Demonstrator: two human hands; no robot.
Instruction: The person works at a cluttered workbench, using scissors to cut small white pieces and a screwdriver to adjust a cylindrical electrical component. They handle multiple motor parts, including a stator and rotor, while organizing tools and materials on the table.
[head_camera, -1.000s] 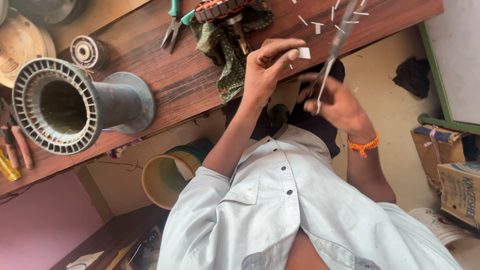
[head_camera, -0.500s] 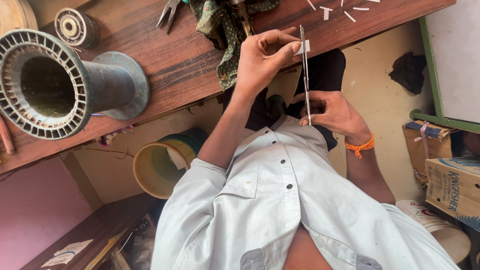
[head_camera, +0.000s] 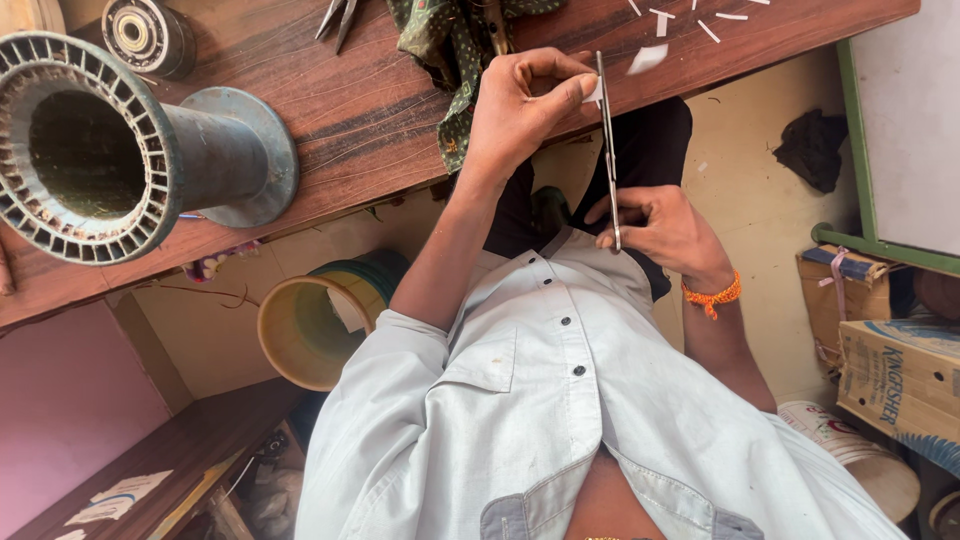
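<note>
Head view looks straight down, so everything is seen a bit upside down. A small white strip (head_camera: 592, 90) is pinched between thumb and fingers of the left hand (head_camera: 520, 110), right over the near edge of the wooden worktop (head_camera: 330, 110). Long slim scissors (head_camera: 608, 140) are gripped at the handle end by the right hand (head_camera: 660, 225), blades pointing up to the strip, which seems to be sitting right at them.

Progress-wise, some cutting looks done already: several short white offcuts (head_camera: 648, 58) are scattered at the far right corner of the worktop. How many more are needed can't be judged, since no stock of uncut strip is visible.

Also on the worktop: a big ribbed metal housing (head_camera: 90, 150) at the left end, pliers (head_camera: 338, 18) at the far edge, and a green patterned cloth (head_camera: 445, 40) just beside the left hand.
</note>
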